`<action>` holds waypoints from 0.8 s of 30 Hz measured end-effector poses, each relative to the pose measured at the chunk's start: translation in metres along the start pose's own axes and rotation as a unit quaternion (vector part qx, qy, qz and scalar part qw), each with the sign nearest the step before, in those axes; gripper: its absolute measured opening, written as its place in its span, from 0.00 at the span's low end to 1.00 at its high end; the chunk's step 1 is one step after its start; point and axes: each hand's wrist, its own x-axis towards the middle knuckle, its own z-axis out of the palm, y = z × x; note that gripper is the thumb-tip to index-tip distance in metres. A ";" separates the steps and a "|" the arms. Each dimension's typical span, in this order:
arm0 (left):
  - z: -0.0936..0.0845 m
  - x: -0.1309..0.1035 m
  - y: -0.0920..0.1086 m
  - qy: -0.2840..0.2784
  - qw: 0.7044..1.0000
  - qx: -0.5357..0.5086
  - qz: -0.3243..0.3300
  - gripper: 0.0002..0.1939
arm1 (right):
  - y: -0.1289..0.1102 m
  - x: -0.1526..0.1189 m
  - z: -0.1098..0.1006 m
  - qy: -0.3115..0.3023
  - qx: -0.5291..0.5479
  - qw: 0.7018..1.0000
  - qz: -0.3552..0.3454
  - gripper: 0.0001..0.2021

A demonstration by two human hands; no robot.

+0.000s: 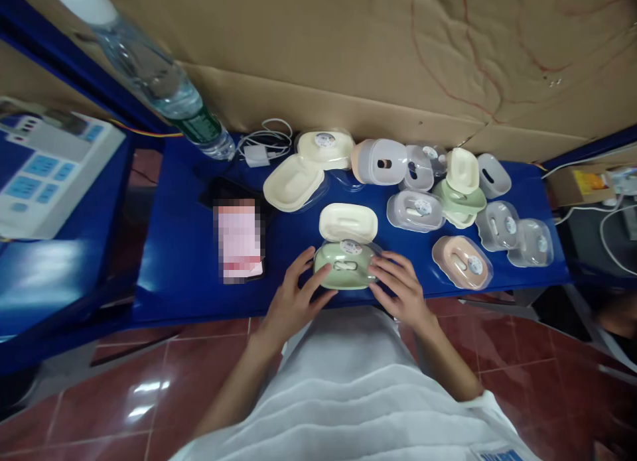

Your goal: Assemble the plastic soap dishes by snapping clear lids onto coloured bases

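Note:
A light green soap box with a clear cover and a round sticker lies at the table's front edge, in front of my body. My left hand grips its left end, fingers over the side and top. At the right end, my right hand closes on the box with its fingertips. Directly behind it is a cream plastic tray, partly overlapped by the clear cover.
Several cream, grey, green and peach boxes stand behind and to the right, including a peach box. On the left lie a phone with a blurred screen, a white charger and a tall water bottle. Cardboard walls the back.

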 end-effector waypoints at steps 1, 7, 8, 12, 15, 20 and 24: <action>-0.001 0.002 0.000 -0.006 1.000 0.010 0.014 0.36 | 0.000 -0.004 0.002 -0.004 0.010 1.000 -0.002 0.32; -0.012 0.010 -0.001 -0.051 0.996 0.034 0.072 0.30 | 0.009 -0.011 0.009 -0.038 0.019 0.998 -0.044 0.26; -0.014 0.010 -0.001 -0.058 0.995 0.032 0.080 0.29 | 0.011 -0.011 0.009 -0.048 0.013 0.997 -0.058 0.25; -0.018 0.010 -0.004 -0.068 0.989 0.043 0.122 0.22 | 0.020 -0.011 0.007 -0.071 0.004 0.992 -0.106 0.20; -0.018 0.006 -0.007 -0.075 0.986 0.045 0.141 0.19 | 0.026 -0.010 0.004 -0.075 -0.006 0.990 -0.120 0.16; -0.013 0.000 -0.012 -0.091 0.988 0.001 0.125 0.25 | 0.031 -0.013 0.006 -0.107 0.002 0.989 -0.100 0.16; -0.006 -0.001 -0.014 -0.076 0.990 0.006 0.122 0.23 | 0.032 -0.015 0.013 -0.081 -0.008 0.992 -0.100 0.18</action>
